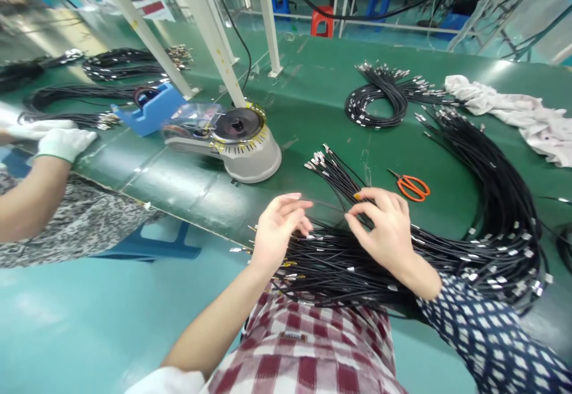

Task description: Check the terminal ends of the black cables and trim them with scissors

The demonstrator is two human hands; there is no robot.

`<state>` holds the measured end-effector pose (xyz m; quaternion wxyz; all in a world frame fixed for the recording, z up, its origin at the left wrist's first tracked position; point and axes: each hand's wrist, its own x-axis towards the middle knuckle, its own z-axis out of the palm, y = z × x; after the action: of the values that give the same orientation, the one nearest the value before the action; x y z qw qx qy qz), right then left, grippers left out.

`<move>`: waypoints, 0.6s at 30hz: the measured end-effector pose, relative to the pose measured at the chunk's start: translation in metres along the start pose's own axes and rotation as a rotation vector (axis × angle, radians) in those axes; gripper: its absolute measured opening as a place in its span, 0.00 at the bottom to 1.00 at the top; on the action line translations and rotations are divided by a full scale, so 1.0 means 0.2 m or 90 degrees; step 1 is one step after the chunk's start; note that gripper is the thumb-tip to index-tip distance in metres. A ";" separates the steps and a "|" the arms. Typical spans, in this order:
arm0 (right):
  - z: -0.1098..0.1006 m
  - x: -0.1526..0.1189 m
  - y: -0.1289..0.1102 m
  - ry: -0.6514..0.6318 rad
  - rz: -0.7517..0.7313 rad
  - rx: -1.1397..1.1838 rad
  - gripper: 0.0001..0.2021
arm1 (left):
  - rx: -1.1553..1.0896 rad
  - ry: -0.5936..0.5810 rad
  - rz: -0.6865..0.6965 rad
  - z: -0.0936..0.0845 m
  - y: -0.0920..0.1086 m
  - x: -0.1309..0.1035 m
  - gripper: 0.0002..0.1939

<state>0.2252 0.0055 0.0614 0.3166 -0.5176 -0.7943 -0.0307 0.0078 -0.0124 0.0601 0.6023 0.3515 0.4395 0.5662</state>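
Note:
My right hand (385, 222) pinches a thin dark cable (329, 205) between thumb and fingertips, above the table. The cable's other end reaches toward the fingertips of my left hand (282, 225), whose fingers are loosely curled and apart. Beneath both hands lies a thick heap of black cables (339, 266) with small white tags, along the table edge. Just beyond my hands, a smaller bunch of black cables (336, 174) points its pale connectors away to the left. Orange-handled scissors (413, 188) lie to the right of that bunch.
A round grey tape dispenser (252, 152) and a blue tape holder (154, 108) stand to the left. Coiled cables (378, 105) and a white cloth (513, 111) lie at the back right. At far left is a co-worker's gloved hand (67, 142). White posts (210, 30) rise from the green table (308, 102).

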 end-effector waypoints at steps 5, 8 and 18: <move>-0.05 -0.09 -0.06 -0.107 0.022 0.166 0.03 | -0.154 -0.017 -0.090 0.05 0.01 0.03 0.12; -0.09 -0.05 -0.06 -0.176 0.149 0.420 0.04 | -0.180 -0.057 -0.096 0.04 0.03 0.00 0.13; -0.12 0.14 -0.15 -0.236 0.463 0.918 0.09 | -0.146 -0.070 -0.108 0.05 0.01 -0.03 0.16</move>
<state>0.2037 0.0058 0.1046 0.4248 -0.4086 -0.4417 0.6764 0.0158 -0.0164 0.0667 0.7073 0.2725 0.3668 0.5393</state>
